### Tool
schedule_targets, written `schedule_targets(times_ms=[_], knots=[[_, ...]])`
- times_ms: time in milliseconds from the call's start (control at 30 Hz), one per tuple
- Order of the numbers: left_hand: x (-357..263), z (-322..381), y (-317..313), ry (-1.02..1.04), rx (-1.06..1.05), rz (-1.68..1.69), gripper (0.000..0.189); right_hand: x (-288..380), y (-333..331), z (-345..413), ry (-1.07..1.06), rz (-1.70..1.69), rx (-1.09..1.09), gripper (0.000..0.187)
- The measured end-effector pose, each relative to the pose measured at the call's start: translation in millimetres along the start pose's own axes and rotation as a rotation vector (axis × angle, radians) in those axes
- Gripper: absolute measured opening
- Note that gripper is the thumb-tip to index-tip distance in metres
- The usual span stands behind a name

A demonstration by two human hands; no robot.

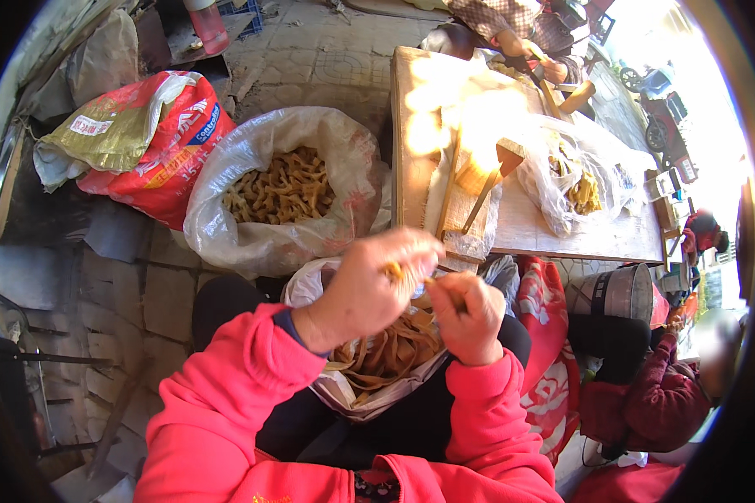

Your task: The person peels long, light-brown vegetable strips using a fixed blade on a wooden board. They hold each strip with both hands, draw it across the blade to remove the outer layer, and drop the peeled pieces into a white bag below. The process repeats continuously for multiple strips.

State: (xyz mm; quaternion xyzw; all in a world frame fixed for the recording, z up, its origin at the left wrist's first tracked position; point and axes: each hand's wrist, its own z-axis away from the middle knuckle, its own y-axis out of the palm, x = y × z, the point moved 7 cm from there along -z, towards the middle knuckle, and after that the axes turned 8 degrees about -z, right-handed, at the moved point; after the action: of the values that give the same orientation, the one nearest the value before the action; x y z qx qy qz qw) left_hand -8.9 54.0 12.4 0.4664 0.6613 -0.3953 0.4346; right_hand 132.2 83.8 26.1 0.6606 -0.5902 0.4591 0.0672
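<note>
My left hand (371, 286) is slightly blurred, its fingers curled around a small yellow-brown piece (392, 271) that shows between them. Close beside it, my right hand (469, 314) pinches the end of a thin brown strip (429, 284) between thumb and fingers. Most of that strip is hidden by the hands. Both hands are above a white bag (377, 409) in my lap, which holds long, flat brown strips (390, 355), possibly a dried food. To the left, a large white woven sack (277, 242) stands with its mouth rolled down, full of short, twisted brown pieces (283, 185).
A wooden table (541, 242) ahead right bears a wooden slicer-like tool with a blade (481, 198) and a plastic bag (560, 188) of yellowish pieces. Across it, another person's hands (535, 60) work. A red sack (170, 151) lies left; a bucket (610, 289) and another person (660, 396) are right.
</note>
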Motion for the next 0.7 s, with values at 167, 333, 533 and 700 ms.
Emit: schedule_targets(times_ms=[167, 333, 533, 700], knots=[[26, 28, 29, -0.308, 0.401, -0.096, 0.021, 26, 5, -3, -0.198, -0.310, 0.176, 0.023], [-22, 67, 65, -0.564, 1.257, 0.418, 0.024, -5, -34, 4, 0.004, -0.356, -0.156, 0.016], [-39, 7, 14, 0.413, 0.349, -0.391, 0.036, -26, 8, 14, 0.579, -0.498, 0.072, 0.017], [-25, 13, 12, 0.649, 0.314, -0.577, 0.029, -36, 45, 45, 1.128, -1.257, 0.097, 0.013]])
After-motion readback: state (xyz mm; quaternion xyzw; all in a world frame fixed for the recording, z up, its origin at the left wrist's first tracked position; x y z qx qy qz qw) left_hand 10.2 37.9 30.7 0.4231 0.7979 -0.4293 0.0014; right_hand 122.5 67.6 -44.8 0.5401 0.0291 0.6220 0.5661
